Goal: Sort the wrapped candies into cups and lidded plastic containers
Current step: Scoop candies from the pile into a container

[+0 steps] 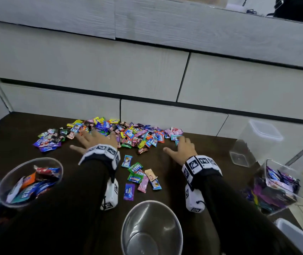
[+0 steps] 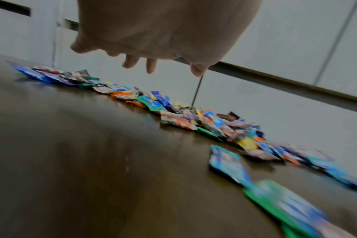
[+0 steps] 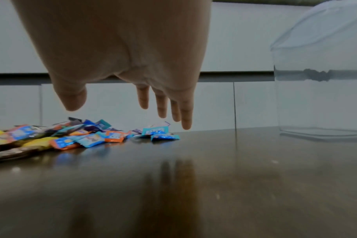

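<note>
A wide pile of wrapped candies (image 1: 128, 132) lies on the dark table (image 1: 193, 162) against the white drawer fronts. My left hand (image 1: 93, 139) hovers flat over the pile's near edge, fingers spread, holding nothing. My right hand (image 1: 182, 147) reaches with straight fingers to the pile's right end, above light-blue wrappers (image 3: 155, 130). In the left wrist view the left hand (image 2: 153, 53) hangs above the candies (image 2: 194, 119). In the right wrist view the fingers (image 3: 185, 116) point down, just short of the table. A small group of candies (image 1: 139, 176) lies between my forearms.
Two clear cups (image 1: 31, 181) with candies stand at the left. An empty steel bowl (image 1: 151, 227) sits near me. At the right are an empty lidded clear container (image 1: 253, 144), an open one (image 1: 279, 183) holding purple candies, and a white lid (image 1: 294, 236).
</note>
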A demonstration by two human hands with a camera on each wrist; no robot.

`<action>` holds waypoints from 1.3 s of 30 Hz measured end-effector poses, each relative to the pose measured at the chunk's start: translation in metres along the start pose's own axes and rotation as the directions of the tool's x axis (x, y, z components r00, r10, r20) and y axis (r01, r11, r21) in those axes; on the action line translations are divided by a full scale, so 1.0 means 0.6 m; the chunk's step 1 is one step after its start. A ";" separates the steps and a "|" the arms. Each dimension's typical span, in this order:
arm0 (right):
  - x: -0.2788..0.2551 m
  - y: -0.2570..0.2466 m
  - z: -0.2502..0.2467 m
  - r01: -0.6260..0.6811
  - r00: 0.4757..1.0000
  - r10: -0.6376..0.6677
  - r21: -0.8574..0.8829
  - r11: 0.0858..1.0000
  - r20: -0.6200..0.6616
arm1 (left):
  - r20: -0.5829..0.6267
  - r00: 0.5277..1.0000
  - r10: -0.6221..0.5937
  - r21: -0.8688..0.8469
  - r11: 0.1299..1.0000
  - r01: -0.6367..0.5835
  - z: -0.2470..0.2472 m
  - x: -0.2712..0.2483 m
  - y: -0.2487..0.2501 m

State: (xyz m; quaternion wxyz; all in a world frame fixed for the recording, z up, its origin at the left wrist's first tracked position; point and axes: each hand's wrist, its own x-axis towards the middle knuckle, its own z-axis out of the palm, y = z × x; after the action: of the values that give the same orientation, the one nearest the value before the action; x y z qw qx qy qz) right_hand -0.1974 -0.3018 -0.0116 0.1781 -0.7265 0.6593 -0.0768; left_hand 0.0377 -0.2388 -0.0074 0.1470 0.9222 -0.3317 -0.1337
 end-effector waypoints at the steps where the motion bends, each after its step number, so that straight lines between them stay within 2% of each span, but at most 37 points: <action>1: 0.017 0.003 0.001 -0.021 1.000 0.021 -0.010 1.000 -0.002 | -0.033 0.998 -0.050 0.007 0.999 0.050 0.001 0.016 0.001; 3: 0.046 0.007 0.008 -0.052 0.999 0.053 -0.031 0.998 0.004 | -0.058 0.992 -0.112 -0.002 0.994 0.113 0.006 0.044 0.003; 5: 0.071 0.009 0.017 -0.078 0.997 0.079 -0.042 0.996 0.023 | -0.068 0.992 -0.102 -0.018 0.995 0.101 0.018 0.068 0.007; 7: 0.092 0.006 0.027 -0.082 0.996 0.084 -0.053 0.995 0.026 | -0.059 0.998 0.011 0.014 1.000 -0.010 0.034 0.094 0.013; 9: 0.111 -0.003 0.033 -0.066 0.998 0.067 -0.050 0.997 0.015 | 0.020 0.987 0.158 0.100 0.982 -0.159 0.051 0.118 0.023; 11: 0.124 -0.019 0.038 -0.014 1.000 0.015 -0.030 0.999 0.014 | 0.133 0.958 0.255 0.119 0.955 -0.271 0.066 0.129 0.036; 14: 0.131 -0.053 0.049 0.109 0.992 -0.108 -0.008 0.994 0.066 | 0.254 0.921 0.296 0.145 0.930 -0.339 0.084 0.125 0.059; 17: 0.123 -0.095 0.066 0.250 0.962 -0.248 -0.002 0.968 0.110 | 0.288 0.885 0.367 0.036 0.919 -0.393 0.083 0.108 0.070; 20: 0.109 -0.125 0.084 0.382 0.920 -0.369 -0.086 0.920 0.134 | 0.272 0.821 0.502 -0.131 0.864 -0.486 0.085 0.085 0.075; 23: 0.090 -0.134 0.092 0.393 0.919 -0.380 -0.196 0.898 0.104 | 0.309 0.800 0.514 -0.223 0.857 -0.464 0.081 0.044 0.072; 29: 0.051 -0.104 0.084 0.402 0.916 -0.377 -0.314 0.860 0.139 | 0.375 0.676 0.635 -0.030 0.737 -0.675 0.079 -0.007 0.038; 31: 0.034 -0.091 0.080 0.415 0.910 -0.387 -0.307 0.857 0.148 | 0.416 0.624 0.661 -0.020 0.693 -0.721 0.080 -0.019 0.025; 33: 0.014 -0.077 0.076 0.441 0.897 -0.422 -0.320 0.838 0.130 | 0.436 0.593 0.677 -0.028 0.669 -0.743 0.082 -0.029 0.010; 36: -0.012 -0.058 0.073 0.457 0.886 -0.452 -0.355 0.815 0.102 | 0.401 0.597 0.695 -0.032 0.662 -0.749 0.081 -0.032 -0.005; 39: -0.024 -0.054 0.069 0.470 0.882 -0.456 -0.272 0.840 0.116 | 0.376 0.605 0.702 0.047 0.638 -0.769 0.079 -0.028 -0.002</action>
State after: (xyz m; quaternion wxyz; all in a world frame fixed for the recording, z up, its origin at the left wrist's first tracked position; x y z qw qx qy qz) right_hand -0.1548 -0.2789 -0.0368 0.0604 -0.8838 0.4640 -0.0022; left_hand 0.0096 -0.2360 -0.0490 0.0375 0.6769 -0.7139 -0.1751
